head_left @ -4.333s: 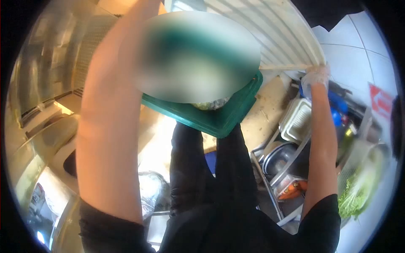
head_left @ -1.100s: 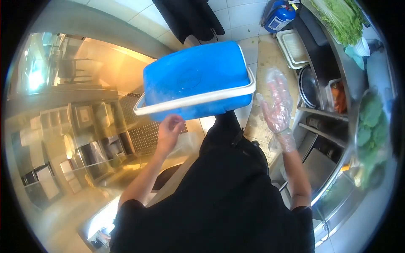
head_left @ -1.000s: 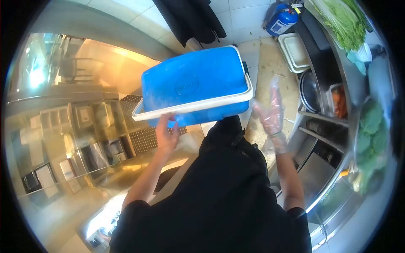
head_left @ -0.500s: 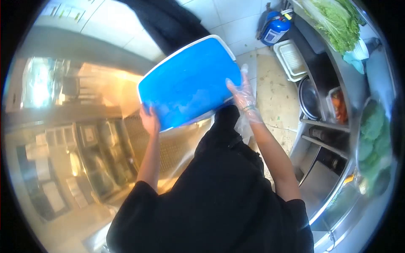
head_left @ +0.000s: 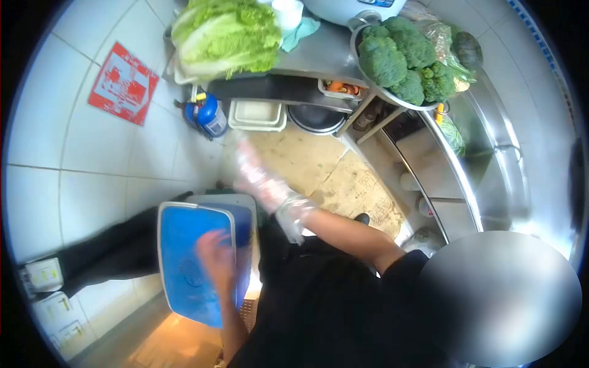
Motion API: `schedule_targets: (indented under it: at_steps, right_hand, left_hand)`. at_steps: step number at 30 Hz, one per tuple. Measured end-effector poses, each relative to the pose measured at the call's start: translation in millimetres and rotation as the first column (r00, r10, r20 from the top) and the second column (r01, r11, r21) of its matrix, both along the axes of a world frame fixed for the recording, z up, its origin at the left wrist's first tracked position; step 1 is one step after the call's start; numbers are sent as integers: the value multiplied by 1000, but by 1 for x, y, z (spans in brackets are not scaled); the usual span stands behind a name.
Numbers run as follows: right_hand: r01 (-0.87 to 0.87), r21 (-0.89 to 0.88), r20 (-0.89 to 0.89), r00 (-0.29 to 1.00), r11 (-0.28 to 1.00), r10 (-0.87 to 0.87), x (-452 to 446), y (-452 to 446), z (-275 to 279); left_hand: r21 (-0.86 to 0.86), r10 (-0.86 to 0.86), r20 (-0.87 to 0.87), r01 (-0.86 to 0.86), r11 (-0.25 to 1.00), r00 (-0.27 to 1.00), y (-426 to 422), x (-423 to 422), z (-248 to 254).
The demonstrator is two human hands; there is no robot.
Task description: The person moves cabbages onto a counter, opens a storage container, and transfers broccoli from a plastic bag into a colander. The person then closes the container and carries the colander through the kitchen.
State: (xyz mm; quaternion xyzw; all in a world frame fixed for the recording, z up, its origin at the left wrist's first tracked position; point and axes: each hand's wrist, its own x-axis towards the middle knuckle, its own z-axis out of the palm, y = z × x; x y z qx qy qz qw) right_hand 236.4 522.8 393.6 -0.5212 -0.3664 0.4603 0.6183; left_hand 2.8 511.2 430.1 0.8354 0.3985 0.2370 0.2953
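Note:
A blue cooler with a pale rim [head_left: 184, 245] stands at the lower left, its blue lid on top. Over the lid is my bare left hand [head_left: 216, 254], blurred by motion, fingers partly spread, holding nothing; whether it touches the lid I cannot tell. My right hand [head_left: 264, 181], in a clear plastic glove, is stretched out above the stained floor [head_left: 307, 159], right of the cooler's top end. Its fingers point up and away, blurred, with nothing in them.
Leafy cabbage [head_left: 227, 37] and a colander of broccoli [head_left: 392, 58] sit on the steel counter [head_left: 325, 52]. Below are white trays [head_left: 257, 115], a dark round pan [head_left: 316, 118] and a blue extinguisher [head_left: 208, 116]. Dark cloth [head_left: 116, 248] hangs at left; a blurred oval covers the lower right.
The view has swung toward the counter. Both hands have come off the blue lid, which now appears at the lower left. The gloved right hand reaches out over the floor.

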Motion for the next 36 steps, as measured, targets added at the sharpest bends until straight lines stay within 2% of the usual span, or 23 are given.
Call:
schedule_targets:
  at_steps: [1, 2, 3, 4, 5, 6, 8, 9, 11, 12, 13, 14, 15, 16, 18, 19, 21, 25, 28, 36]
  right_hand:
    - [153, 84, -161, 977, 985, -138, 16, -10, 47]
    - [306, 163, -312, 918, 938, -245, 33, -21, 93]
    - [406, 291, -406, 872, 867, -272, 57, -38, 123]
    - [490, 411, -491, 830, 769, -266, 81, -55, 153]
    - [507, 532, -465, 844, 678, -267, 109, -74, 145]
    - [508, 644, -441, 858, 572, -265, 138, -93, 138]
    - [593, 556, -431, 805, 582, -408, 176, -148, 171]
    - [660, 472, -436, 751, 584, -496, 189, -175, 177]
    - [702, 507, -423, 708, 500, -565, 216, -227, 175]
    - [746, 475, -411, 657, 467, -633, 229, -252, 179]
    - [729, 481, -312, 662, 487, -682, 244, -284, 187]
    - [759, 438, -95, 572, 482, -815, 252, -314, 208]
    - [731, 535, 121, 430, 424, -894, 268, -348, 222]
    - [766, 564, 324, 138, 309, -936, 271, -376, 247]
    - [630, 741, 398, -131, 234, -908, 263, -431, 306]
    - [485, 835, 401, -211, 261, -891, 261, -449, 329]
    - [231, 886, 450, -225, 401, -864, 263, -470, 351]
    - [71, 830, 554, -220, 553, -803, 283, -473, 368]
    - [-86, 815, 537, -262, 573, -802, 289, -469, 374]
    - [-86, 748, 628, -230, 658, -744, 297, -416, 408]
  left_hand:
    - [6, -282, 39, 282, 959, 959, -10, 54, 17]
    - [-21, -381, 233, 396, 918, 895, -31, 102, 29]
    - [-404, -168, 505, 403, 821, 847, -63, 144, 47]
    - [-295, -224, 571, 452, 842, 790, -82, 180, 62]
    - [-185, -286, 629, 496, 848, 723, -95, 213, 70]
    - [-85, -380, 627, 545, 834, 680, -102, 241, 71]
    - [54, -556, 582, 654, 755, 593, -136, 280, 79]
    - [77, -646, 532, 729, 680, 547, -157, 291, 87]
    - [41, -766, 447, 845, 534, 462, -183, 312, 92]
    - [-4, -827, 413, 909, 417, 381, -191, 319, 100]
    - [-59, -876, 388, 956, 289, 288, -194, 324, 113]
    - [78, -889, 350, 936, 343, 297, -186, 326, 136]
    - [65, -788, 435, 857, 511, 437, -174, 321, 158]
    - [98, -791, 408, 840, 534, 455, -150, 314, 198]
    - [595, -901, 160, 689, 415, 404, -100, 299, 269]
    - [750, -928, 68, 595, 290, 367, -89, 293, 291]
    - [834, -959, -38, 538, 125, 282, -96, 289, 302]
    - [847, -966, -108, 531, 35, 237, -110, 304, 305]
    - [899, -957, -170, 435, -53, 234, -108, 306, 301]
    - [880, -957, -163, 475, -32, 238, -63, 300, 323]
